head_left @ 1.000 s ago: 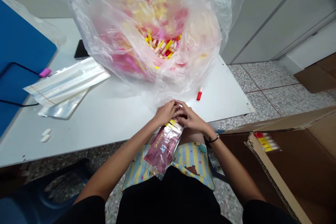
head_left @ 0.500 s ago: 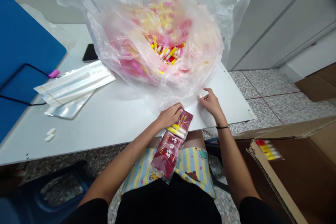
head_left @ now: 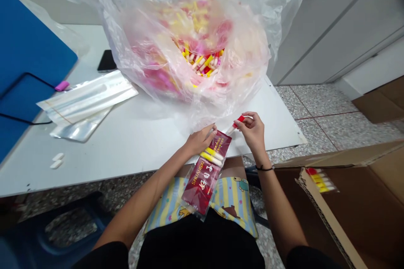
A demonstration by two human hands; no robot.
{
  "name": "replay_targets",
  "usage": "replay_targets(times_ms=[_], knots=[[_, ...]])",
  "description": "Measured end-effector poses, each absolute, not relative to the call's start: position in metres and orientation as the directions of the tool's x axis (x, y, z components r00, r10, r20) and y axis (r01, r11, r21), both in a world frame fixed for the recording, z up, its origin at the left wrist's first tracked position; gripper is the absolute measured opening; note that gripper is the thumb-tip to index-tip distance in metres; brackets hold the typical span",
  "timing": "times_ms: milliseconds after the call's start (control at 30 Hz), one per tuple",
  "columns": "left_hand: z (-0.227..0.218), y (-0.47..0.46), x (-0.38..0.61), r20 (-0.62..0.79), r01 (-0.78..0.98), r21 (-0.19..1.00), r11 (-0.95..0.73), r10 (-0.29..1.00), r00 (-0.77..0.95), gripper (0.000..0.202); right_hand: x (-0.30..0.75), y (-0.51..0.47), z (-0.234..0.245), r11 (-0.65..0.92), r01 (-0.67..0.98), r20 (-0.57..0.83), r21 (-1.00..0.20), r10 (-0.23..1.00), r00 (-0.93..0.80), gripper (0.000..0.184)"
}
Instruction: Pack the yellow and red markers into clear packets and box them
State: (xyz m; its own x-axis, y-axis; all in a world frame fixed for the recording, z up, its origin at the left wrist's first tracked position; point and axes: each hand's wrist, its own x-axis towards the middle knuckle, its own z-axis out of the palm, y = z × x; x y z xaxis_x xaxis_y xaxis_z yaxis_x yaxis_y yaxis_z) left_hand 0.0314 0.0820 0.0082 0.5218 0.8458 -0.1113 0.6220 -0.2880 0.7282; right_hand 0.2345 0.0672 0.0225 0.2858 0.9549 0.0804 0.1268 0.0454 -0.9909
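Note:
My left hand (head_left: pixel 202 139) grips the upper end of a clear plastic packet (head_left: pixel 197 193) with a maroon card printed "SHUANGXI" inside. The packet slants from the table edge down over my lap. Two yellow-and-white sticks (head_left: pixel 212 157) lie across its middle. Between the thumb and fingers of my right hand (head_left: pixel 253 130) is a red-and-white stick (head_left: pixel 239 122), its white end pointing down and left close to the packet's upper end. Whether that end touches the packet, I cannot tell.
A large translucent bag (head_left: pixel 246 63) of coloured sticks stands on the white table (head_left: pixel 126 143). Clear sleeves (head_left: pixel 91 96), a phone (head_left: pixel 107 61) and two small white pieces (head_left: pixel 57 160) lie left. A cardboard box (head_left: pixel 362 214) at right contains a filled packet (head_left: pixel 322 180).
My right hand has turned and moved slightly down toward the packet, and the red part of its stick now shows. My left hand keeps its hold on the packet.

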Motion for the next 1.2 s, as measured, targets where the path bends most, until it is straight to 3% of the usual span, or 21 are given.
replay_targets(times_ms=[200, 367, 433, 600, 767, 933, 1200], knots=[[0.003, 0.083, 0.033, 0.086, 0.538, 0.698, -0.472, 0.802, 0.591, 0.026, 0.215, 0.069, 0.014, 0.105, 0.331, 0.172, -0.938, 0.969, 0.178, 0.033], [0.002, 0.084, 0.032, 0.163, 0.494, 0.684, -0.537, 0.772, 0.614, 0.024, 0.213, 0.067, 0.011, 0.178, 0.435, 0.14, -0.882, 0.983, -0.118, 0.028], [0.002, 0.084, 0.033, 0.174, 0.478, 0.692, -0.54, 0.769, 0.616, 0.023, 0.214, 0.066, 0.012, 0.178, 0.408, 0.168, -0.896, 0.984, -0.061, 0.028], [0.002, 0.084, 0.032, 0.197, 0.433, 0.709, -0.557, 0.746, 0.636, 0.02, 0.213, 0.068, 0.014, 0.213, 0.177, 0.261, -0.961, 0.91, 0.322, 0.033], [0.002, 0.084, 0.032, 0.25, 0.391, 0.701, -0.597, 0.719, 0.649, 0.022, 0.207, 0.066, 0.008, 0.277, 0.184, 0.329, -0.943, 0.863, 0.385, 0.031], [0.002, 0.083, 0.032, 0.266, 0.361, 0.71, -0.604, 0.705, 0.657, 0.022, 0.21, 0.062, 0.006, 0.259, 0.253, 0.302, -0.932, 0.942, 0.149, 0.029], [0.003, 0.082, 0.033, 0.192, 0.489, 0.673, -0.555, 0.769, 0.609, 0.021, 0.219, 0.056, 0.01, 0.199, 0.422, 0.157, -0.884, 0.979, -0.133, 0.032]])
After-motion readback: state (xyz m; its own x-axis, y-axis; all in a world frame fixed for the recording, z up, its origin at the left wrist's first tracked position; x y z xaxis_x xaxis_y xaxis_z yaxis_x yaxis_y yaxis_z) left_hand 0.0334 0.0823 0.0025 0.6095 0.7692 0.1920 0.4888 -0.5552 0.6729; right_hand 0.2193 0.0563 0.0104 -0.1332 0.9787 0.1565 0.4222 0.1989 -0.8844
